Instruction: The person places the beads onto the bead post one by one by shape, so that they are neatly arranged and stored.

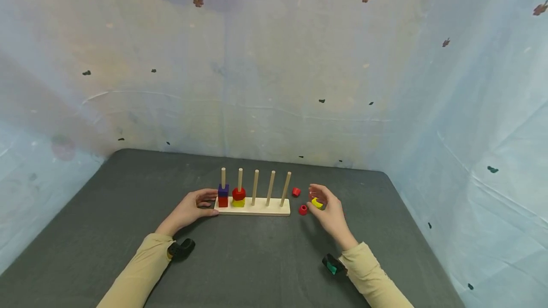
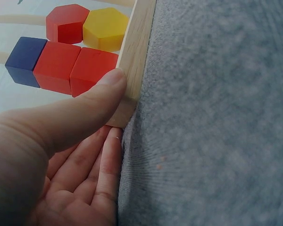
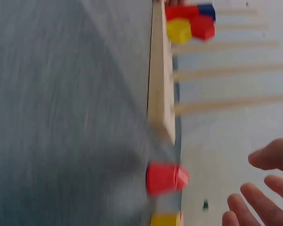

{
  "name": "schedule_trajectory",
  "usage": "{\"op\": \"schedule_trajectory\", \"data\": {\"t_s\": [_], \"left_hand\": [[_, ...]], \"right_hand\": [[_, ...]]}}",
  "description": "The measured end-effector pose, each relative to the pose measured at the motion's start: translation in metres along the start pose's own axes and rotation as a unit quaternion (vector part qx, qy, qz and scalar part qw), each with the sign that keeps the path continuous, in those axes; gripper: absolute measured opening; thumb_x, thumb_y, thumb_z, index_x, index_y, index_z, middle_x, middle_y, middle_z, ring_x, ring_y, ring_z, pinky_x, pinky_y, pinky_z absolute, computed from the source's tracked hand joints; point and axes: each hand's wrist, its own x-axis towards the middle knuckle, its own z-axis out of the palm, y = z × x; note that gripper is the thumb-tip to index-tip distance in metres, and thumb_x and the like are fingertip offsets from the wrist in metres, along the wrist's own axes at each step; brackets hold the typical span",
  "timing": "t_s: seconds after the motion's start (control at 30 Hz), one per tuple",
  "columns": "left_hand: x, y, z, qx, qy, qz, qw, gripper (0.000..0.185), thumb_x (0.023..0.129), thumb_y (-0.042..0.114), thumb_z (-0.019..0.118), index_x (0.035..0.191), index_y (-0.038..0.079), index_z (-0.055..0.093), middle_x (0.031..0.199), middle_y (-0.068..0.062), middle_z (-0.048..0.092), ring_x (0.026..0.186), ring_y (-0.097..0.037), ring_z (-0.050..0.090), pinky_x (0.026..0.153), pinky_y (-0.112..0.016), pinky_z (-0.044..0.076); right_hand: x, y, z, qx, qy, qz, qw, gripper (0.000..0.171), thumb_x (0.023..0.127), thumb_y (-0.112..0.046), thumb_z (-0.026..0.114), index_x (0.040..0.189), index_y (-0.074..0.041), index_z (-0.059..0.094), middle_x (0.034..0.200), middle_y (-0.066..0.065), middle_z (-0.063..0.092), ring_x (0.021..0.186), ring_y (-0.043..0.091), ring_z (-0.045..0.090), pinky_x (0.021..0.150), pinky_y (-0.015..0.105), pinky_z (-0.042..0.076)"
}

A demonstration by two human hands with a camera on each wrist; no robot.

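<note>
A wooden base with five upright pegs stands mid-table. Red cubes under a blue cube sit on the first peg. A yellow hexagon under a red one sits on the second. My left hand grips the base's left end, thumb on its edge. Right of the base, my right hand pinches a yellow piece, which shows blurred at the right wrist view's bottom edge. Two red pieces lie between base and hand.
The dark grey tabletop is walled by pale blue sheeting at the back and both sides. Three pegs on the right of the base carry nothing. A small black device is strapped at each wrist.
</note>
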Motion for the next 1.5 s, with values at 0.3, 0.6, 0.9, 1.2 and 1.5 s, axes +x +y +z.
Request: {"op": "schedule_trajectory", "data": {"t_s": [0.3,0.6,0.9,1.2,1.5], "left_hand": [[-0.001,-0.001,0.000,0.006,0.001,-0.004,1.0000,0.065,0.079,0.017,0.080,0.134,0.000,0.050,0.132,-0.019,0.053,0.118,-0.032,0.053,0.096,-0.043,0.047],[-0.003,0.000,0.000,-0.002,0.001,0.005,1.0000,0.064,0.080,0.014,0.079,0.134,-0.003,0.049,0.132,-0.021,0.053,0.118,-0.034,0.053,0.096,-0.046,0.046],[-0.004,0.002,0.002,0.002,0.001,0.009,1.0000,0.064,0.079,0.013,0.079,0.134,-0.003,0.050,0.132,-0.021,0.053,0.117,-0.033,0.053,0.095,-0.044,0.047],[-0.003,0.001,0.002,0.004,0.002,0.008,1.0000,0.065,0.079,0.013,0.079,0.134,-0.003,0.049,0.132,-0.021,0.053,0.118,-0.034,0.053,0.095,-0.045,0.047],[0.000,-0.002,0.000,0.007,-0.003,0.012,0.9999,0.064,0.079,0.016,0.080,0.134,-0.002,0.051,0.132,-0.020,0.053,0.118,-0.033,0.053,0.094,-0.044,0.047]], "right_hand": [[0.006,0.029,-0.022,-0.062,-0.034,0.007,0.997,0.042,0.086,-0.001,0.070,0.126,-0.007,0.058,0.122,0.012,0.061,0.109,0.030,0.058,0.087,0.050,0.050],[0.010,0.041,-0.030,-0.106,-0.115,-0.009,0.988,0.044,0.081,0.003,0.073,0.123,-0.004,0.060,0.120,0.011,0.061,0.111,0.029,0.057,0.091,0.049,0.049],[0.015,0.045,-0.030,-0.136,-0.143,-0.028,0.980,0.042,0.081,0.007,0.072,0.120,-0.002,0.062,0.117,0.011,0.062,0.106,0.029,0.060,0.089,0.049,0.050],[0.018,0.046,-0.028,-0.153,-0.153,-0.040,0.975,0.033,0.081,0.000,0.074,0.113,-0.004,0.066,0.111,0.010,0.063,0.093,0.025,0.058,0.073,0.041,0.050],[0.019,0.045,-0.026,-0.171,-0.159,-0.011,0.972,0.029,0.081,-0.010,0.077,0.108,-0.004,0.070,0.091,0.003,0.059,0.075,0.020,0.052,0.062,0.029,0.043]]}}
